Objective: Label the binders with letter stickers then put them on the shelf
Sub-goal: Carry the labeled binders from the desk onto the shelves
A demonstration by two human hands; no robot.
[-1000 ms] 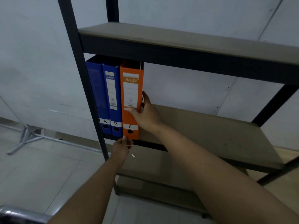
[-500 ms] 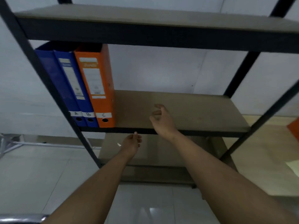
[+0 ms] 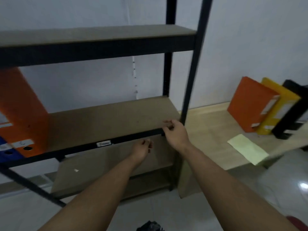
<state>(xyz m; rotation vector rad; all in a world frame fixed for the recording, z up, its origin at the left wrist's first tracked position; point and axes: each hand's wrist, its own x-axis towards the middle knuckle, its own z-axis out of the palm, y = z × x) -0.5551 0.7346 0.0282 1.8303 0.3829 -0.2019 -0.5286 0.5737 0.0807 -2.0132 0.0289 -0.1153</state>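
Observation:
An orange binder (image 3: 21, 112) stands at the far left of the middle shelf board (image 3: 108, 120), with a blue binder (image 3: 6, 151) just showing beside it at the frame's edge. On the wooden table (image 3: 211, 135) to the right stand three binders side by side: orange (image 3: 250, 104), yellow (image 3: 278, 110) and black (image 3: 291, 112). A pale yellow sheet (image 3: 248, 148) lies in front of them. My right hand (image 3: 175, 132) hovers at the shelf's front right corner, fingers loosely curled, holding nothing. My left hand (image 3: 141, 149) hangs lower, below the shelf edge, also holding nothing.
The black metal rack has an upper board (image 3: 93, 35) and lower boards (image 3: 108, 164). Its front right post (image 3: 191, 80) stands between my right hand and the table. A small white scrap (image 3: 76, 170) lies on a lower board. The floor is glossy tile.
The view has swung right, away from the shelved binders, bringing the table with three binders into sight. My right hand let go of the orange binder and both hands moved right, holding nothing.

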